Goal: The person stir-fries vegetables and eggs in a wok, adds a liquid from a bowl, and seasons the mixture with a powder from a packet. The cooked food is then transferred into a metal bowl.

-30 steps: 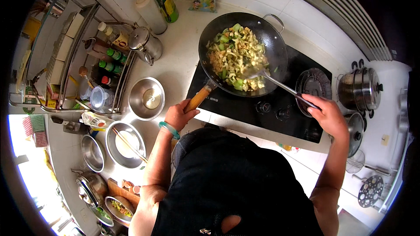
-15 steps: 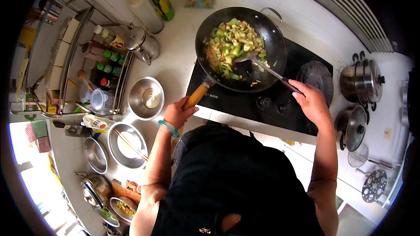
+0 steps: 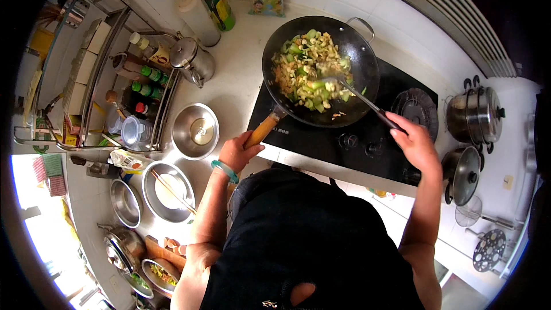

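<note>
PROGRESS: greens and pale pieces already mixed in wok, stir-fry looks well under way, not plated | WOK: upper centre, on hob | LEFT hand: closed round wooden wok handle, lower left of wok | RIGHT hand: gripping spatula, blade in the food, hand right of wok

Bright daylight from the lower left, glare there, sharp centre, fisheye bending and black rim

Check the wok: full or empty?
Full: the wok holds chopped greens and pale pieces, with the spatula in them.
</note>
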Tool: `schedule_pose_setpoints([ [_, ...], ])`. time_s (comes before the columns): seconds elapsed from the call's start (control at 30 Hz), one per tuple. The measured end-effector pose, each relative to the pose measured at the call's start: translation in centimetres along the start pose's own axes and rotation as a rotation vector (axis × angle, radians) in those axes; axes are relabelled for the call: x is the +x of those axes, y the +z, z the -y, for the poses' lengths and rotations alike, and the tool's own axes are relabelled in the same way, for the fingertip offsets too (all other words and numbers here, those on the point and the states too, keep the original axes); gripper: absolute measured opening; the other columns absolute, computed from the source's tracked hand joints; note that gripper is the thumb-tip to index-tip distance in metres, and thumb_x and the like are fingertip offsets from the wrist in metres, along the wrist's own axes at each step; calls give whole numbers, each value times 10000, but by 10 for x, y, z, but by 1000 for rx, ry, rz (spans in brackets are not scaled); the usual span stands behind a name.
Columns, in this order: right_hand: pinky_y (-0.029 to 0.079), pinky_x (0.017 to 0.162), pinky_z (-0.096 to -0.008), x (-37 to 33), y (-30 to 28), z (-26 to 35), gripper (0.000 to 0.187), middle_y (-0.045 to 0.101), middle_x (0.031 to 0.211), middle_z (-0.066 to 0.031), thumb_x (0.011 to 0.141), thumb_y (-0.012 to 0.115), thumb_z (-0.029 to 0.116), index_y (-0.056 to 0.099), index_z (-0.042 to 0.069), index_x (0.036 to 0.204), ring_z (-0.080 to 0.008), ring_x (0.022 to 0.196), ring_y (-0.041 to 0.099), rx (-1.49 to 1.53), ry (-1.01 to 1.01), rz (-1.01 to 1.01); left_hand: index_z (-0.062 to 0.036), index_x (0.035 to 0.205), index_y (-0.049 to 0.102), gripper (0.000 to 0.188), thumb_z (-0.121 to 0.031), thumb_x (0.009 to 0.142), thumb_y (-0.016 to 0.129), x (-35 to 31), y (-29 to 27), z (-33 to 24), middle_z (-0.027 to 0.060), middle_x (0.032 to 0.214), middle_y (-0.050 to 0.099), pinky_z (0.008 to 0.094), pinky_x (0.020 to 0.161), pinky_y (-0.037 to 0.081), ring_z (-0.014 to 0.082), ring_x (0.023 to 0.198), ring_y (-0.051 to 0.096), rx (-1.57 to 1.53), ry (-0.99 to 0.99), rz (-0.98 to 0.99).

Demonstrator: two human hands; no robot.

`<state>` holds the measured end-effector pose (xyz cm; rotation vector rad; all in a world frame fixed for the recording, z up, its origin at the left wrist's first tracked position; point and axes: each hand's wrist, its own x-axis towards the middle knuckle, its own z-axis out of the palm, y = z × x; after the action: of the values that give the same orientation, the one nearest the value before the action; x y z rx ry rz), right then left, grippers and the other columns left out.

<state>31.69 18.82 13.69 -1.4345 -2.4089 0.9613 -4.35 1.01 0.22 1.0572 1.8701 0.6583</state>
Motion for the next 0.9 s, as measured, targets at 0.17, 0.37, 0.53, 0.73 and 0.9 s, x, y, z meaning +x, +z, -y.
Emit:
schedule_pose_setpoints([
  [0.17, 397, 562, -208, 27, -22, -15, 370, 505, 696, 43, 901, 558, 128, 560, 116, 1271, -48, 611, 458, 233, 212, -26, -19, 1208, 558, 539, -322, 793, 723, -1, 0, -3, 93, 669, 608, 290, 512, 468, 145, 514, 571, -15, 11, 9],
  [0.37, 317, 459, -182, 97, 12, -11, 373, 493, 666, 24, 943, 521, 184, 510, 57, 1293, -40, 534, 409, 635, 271, 3, -21, 1199, 562, 533, -327, 793, 722, -2, -2, -8, 97, 668, 605, 295, 514, 469, 152, 518, 573, 7, 6, 24],
  [0.53, 426, 567, -235, 93, 21, 10, 374, 566, 725, -8, 895, 561, 106, 549, 78, 1268, -82, 625, 489, 353, 98, 282, -16, 1196, 561, 528, -321, 796, 720, -1, -3, -4, 96, 668, 605, 295, 513, 466, 149, 525, 575, 30, 31, 18],
  [0.73, 454, 735, -345, 49, -35, 3, 437, 637, 850, -133, 798, 613, 41, 581, 113, 1228, -250, 748, 581, -247, -228, 263, -8, 1199, 559, 534, -315, 794, 725, 0, -3, -4, 90, 667, 605, 292, 516, 467, 147, 529, 577, 5, -4, 35],
  [0.9, 454, 746, -346, 0, -75, 13, 407, 643, 879, -151, 784, 607, 30, 614, 111, 1182, -289, 777, 590, -257, -54, 185, -4, 1205, 556, 548, -317, 791, 732, 1, -2, -3, 95, 681, 614, 290, 521, 471, 146, 532, 578, -1, 1, 20],
])
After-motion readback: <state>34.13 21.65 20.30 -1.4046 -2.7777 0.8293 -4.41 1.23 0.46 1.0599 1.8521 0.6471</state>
